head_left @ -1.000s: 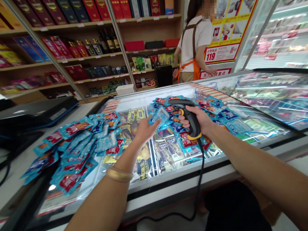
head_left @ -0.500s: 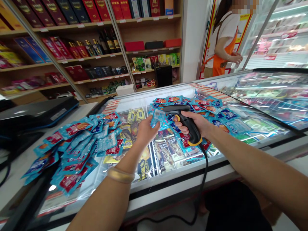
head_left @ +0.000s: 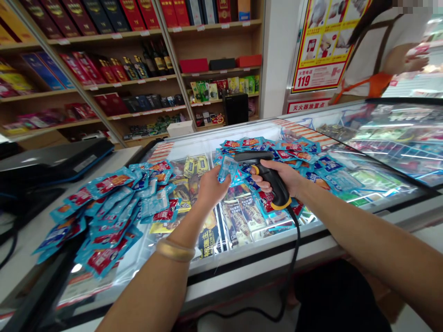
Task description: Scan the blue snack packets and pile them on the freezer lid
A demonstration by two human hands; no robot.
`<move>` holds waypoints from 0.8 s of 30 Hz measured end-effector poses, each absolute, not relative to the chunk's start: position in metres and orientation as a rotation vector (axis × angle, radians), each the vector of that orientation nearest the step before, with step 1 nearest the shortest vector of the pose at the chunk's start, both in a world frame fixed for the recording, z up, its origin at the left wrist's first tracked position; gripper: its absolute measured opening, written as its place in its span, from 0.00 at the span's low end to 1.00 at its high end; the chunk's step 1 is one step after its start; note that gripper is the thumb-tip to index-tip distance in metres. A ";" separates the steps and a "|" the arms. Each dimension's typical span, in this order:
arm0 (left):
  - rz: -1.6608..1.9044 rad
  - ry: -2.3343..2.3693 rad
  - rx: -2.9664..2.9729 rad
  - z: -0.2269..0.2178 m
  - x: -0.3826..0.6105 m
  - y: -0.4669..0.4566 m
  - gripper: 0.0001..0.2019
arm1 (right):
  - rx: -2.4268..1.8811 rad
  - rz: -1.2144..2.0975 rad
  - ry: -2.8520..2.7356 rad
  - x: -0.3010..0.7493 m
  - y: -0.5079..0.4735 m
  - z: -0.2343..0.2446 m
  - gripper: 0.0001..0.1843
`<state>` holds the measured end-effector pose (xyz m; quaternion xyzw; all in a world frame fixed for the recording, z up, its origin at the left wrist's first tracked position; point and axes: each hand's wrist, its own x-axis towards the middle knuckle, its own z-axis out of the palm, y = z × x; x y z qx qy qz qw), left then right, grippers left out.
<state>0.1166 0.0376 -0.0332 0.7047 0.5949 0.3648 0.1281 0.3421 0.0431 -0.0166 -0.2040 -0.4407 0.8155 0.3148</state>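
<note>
Pinched in my left hand [head_left: 212,186] is a small blue snack packet [head_left: 227,167], its pale printed label turned up. My right hand [head_left: 277,174] is wrapped round the grip of a black and yellow barcode scanner [head_left: 275,186]. The scanner's head points left at the packet, close to it. A black cable [head_left: 295,249] runs down from the scanner's handle. To the left lies a heap of blue and red snack packets [head_left: 110,212] on the freezer's glass top. More such packets [head_left: 301,150] are spread behind and to the right of the scanner.
Under the glass of the chest freezer [head_left: 242,263] are wrapped ice creams [head_left: 238,214]. A dark device [head_left: 69,159] sits on the white counter at left. Shelves [head_left: 138,83] of boxes and bottles line the back. A person in an orange apron [head_left: 375,85] is at upper right.
The person in the orange apron has moved to the right, uncovering a red and yellow wall poster. My hands, the packet and the scanner stay almost where they were.
</note>
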 end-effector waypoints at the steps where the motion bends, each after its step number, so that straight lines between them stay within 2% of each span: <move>1: 1.065 1.725 2.061 -0.033 0.117 0.037 0.10 | -0.542 2.144 -1.151 0.342 0.043 -0.016 0.14; 6: 1.050 1.852 2.155 -0.022 0.107 0.033 0.17 | -0.557 2.080 -1.050 0.332 0.041 -0.013 0.13; 12: 0.980 2.232 2.386 0.004 0.035 0.024 0.24 | -0.544 2.165 -1.033 0.289 0.040 -0.008 0.12; 14: 0.849 2.334 2.420 0.006 0.009 0.015 0.25 | -0.523 2.220 -1.016 0.268 0.039 -0.009 0.12; 19: 0.254 2.460 2.447 -0.013 -0.022 -0.011 0.26 | -0.483 2.347 -0.991 0.220 0.031 -0.014 0.13; 24: 0.197 2.474 2.431 -0.025 -0.022 -0.017 0.26 | -0.499 2.410 -1.023 0.208 0.025 -0.019 0.14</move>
